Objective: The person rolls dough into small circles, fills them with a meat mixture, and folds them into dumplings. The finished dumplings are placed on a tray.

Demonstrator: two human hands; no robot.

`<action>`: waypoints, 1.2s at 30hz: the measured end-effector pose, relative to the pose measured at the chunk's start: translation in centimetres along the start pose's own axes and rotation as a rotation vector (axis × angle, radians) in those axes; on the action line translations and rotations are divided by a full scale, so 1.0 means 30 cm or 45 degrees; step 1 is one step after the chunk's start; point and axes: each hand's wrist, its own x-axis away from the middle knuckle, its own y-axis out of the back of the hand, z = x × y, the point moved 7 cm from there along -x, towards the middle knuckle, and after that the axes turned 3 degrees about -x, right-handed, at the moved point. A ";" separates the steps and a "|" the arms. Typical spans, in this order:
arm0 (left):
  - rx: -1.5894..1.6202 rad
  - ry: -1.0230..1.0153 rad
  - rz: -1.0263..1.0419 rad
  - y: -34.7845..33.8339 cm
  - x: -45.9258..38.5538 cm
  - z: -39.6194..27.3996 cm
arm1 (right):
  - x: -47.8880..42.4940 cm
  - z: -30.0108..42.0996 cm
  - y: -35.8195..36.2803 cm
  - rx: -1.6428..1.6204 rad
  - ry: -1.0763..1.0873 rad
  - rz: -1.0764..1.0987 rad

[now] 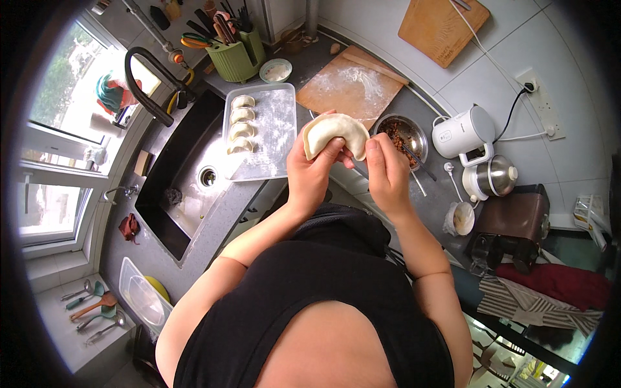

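A folded, crescent-shaped dumpling (338, 132) is held up between both hands. My left hand (310, 169) grips its left half, with the thumb pressed on the inner curve. At its right end, my right hand (388, 167) pinches the tip of the edge between thumb and fingers. Behind and left is a floured translucent plastic tray (274, 131), with several finished dumplings (242, 116) in a column along its left side. A steel bowl of brown minced filling (412, 138) stands behind my right hand, chopsticks or a similar utensil resting in it.
Beyond the hands lies a floured wooden board (335, 87) with a rolling pin (376, 68) on it. A small bowl of flour (275, 71) stands by a green knife holder (235, 58). To the left is the sink (213, 194) with a black faucet (145, 82); a white kettle (463, 133) is at right.
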 end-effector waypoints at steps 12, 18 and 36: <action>0.102 0.067 -0.041 0.014 0.004 0.058 | 0.023 -0.053 -0.016 0.357 0.276 -0.120; 0.171 0.115 0.012 0.004 0.003 0.062 | 0.019 -0.078 0.002 0.274 0.182 -0.097; -0.050 0.238 0.215 -0.030 0.009 0.028 | -0.042 -0.004 0.044 0.390 0.530 0.345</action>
